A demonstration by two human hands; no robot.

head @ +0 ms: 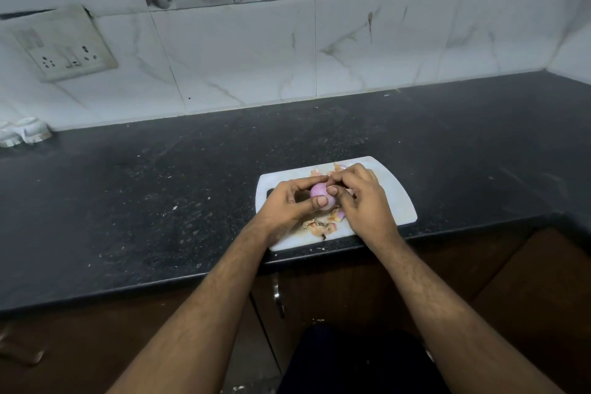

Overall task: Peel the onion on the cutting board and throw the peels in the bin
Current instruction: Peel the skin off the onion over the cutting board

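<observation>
A small pale purple onion is held just above a white cutting board near the counter's front edge. My left hand grips the onion from the left, thumb on its front. My right hand closes on it from the right, with thumb and fingertips pinched at its top. Loose papery peels lie on the board below the hands, and more peel bits lie behind them. No bin is in view.
The black speckled counter stretches left and right, backed by a white marble-tiled wall. A socket plate hangs on the wall at left. A white object sits at the far left. Brown cabinet doors with a metal handle lie below.
</observation>
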